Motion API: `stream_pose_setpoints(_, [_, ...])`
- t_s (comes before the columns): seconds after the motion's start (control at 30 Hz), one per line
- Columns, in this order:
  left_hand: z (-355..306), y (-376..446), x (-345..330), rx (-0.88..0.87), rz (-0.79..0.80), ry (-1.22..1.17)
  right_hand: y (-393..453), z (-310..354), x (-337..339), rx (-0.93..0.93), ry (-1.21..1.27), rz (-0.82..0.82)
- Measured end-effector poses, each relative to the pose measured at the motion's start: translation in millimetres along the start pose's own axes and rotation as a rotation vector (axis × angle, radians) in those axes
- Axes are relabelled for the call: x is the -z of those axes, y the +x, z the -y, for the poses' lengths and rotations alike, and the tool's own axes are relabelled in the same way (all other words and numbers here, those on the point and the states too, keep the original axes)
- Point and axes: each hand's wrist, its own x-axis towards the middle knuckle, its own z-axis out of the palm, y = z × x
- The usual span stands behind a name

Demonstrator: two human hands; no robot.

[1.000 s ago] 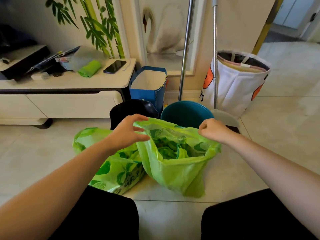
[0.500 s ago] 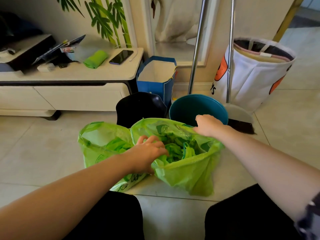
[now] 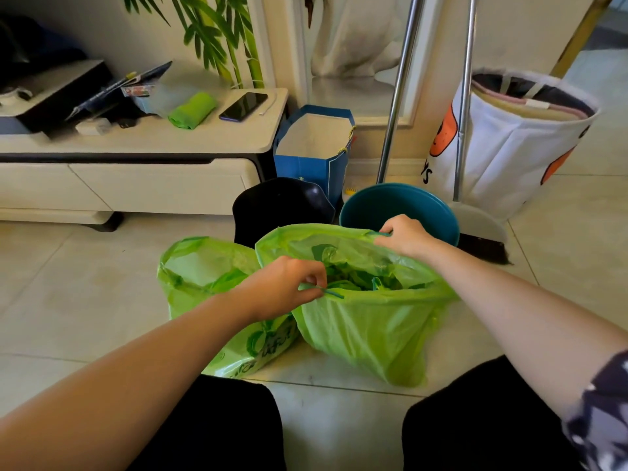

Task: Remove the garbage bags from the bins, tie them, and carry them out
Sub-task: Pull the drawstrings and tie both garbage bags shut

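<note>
I see the green garbage bag (image 3: 367, 328) standing open on the tiled floor (image 3: 68, 300), just in front of the teal bin (image 3: 401, 207). My left hand (image 3: 285, 288) sits at the bag's near rim, its thumb and fingers pinched together on the thin teal drawstring (image 3: 331, 293) there. My right hand (image 3: 406, 234) is at the bag's far rim, against the bin's front edge, fingers curled tight on the plastic. A second green bag (image 3: 207, 280) touches the first bag's left side, its mouth open too. The black bin (image 3: 282, 205) stands behind both bags, to the left of the teal bin. A broom (image 3: 464, 137) leans just right of the teal bin, and a phone (image 3: 244, 106) lies on the white cabinet (image 3: 136, 171) further left.
</note>
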Motion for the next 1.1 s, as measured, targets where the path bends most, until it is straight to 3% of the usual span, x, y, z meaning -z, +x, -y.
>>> stream_pose_setpoints(0.33, [-13, 5, 8, -0.022, -0.100, -0.013, -22, 6, 11, 0.149, 0.064, -0.165])
stream_pose_setpoints(0.6, [-19, 6, 21, -0.002, -0.101, -0.118, -43, 11, 32, 0.247, -0.041, -0.229])
stream_pose_setpoints(0.8, [-28, 6, 31, -0.038, -0.173, -0.168, -70, 27, 43, 0.245, 0.106, -0.355])
stream_pose_setpoints(1.1, [-57, 2, 51, -0.073, -0.498, -0.373, -126, 67, 65, 0.400, 0.436, -0.401])
